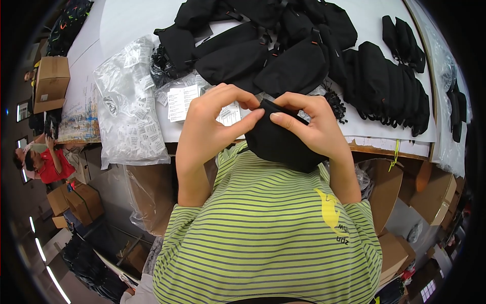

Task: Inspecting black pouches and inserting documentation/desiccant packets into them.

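Observation:
Close to my body at the table's front edge I hold a black fabric pouch (281, 144), its body hanging down against my striped shirt. The thumb and forefinger of my left hand (212, 114) pinch its upper corner. Beside them, my right hand (316, 121) grips the top edge between thumb and fingers. Whatever small part may sit between the fingertips is hidden. Just beyond my hands lies a loose heap of black pouches (293, 66), some with small orange tabs. Stacked white printed cards (183, 104) lie next to my left hand.
A clear bag of white labels (129, 106) overhangs the table edge at left. Black cords (335, 105) lie right of centre. A row of black pouches (390, 88) stands at right. Cardboard boxes (51, 81) are around the table, and another person in red (49, 164) is far left.

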Action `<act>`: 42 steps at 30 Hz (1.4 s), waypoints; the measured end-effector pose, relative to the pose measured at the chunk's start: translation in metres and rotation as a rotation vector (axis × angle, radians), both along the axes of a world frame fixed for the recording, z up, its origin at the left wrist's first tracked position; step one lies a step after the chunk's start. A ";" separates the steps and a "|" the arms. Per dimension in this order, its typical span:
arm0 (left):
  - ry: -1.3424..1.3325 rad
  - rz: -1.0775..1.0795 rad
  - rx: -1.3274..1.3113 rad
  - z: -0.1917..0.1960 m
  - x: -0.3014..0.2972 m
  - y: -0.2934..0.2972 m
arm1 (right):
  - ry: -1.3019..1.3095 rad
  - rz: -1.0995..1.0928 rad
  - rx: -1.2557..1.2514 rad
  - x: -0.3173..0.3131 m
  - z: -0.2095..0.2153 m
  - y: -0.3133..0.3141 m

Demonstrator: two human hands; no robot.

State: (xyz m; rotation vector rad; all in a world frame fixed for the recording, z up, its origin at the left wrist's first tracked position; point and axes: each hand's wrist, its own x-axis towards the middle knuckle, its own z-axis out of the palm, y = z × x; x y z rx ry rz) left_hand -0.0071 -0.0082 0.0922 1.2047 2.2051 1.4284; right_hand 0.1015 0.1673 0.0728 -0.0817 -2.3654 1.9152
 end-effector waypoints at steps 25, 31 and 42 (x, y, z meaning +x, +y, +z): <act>0.015 -0.052 0.003 -0.002 0.000 0.000 | -0.006 0.048 -0.001 -0.001 0.000 0.002; -0.075 -0.052 -0.003 -0.014 -0.005 -0.005 | -0.040 0.086 -0.044 -0.002 -0.005 0.005; -0.019 -0.445 0.065 -0.038 -0.006 -0.002 | -0.470 0.284 -0.914 -0.015 -0.072 0.009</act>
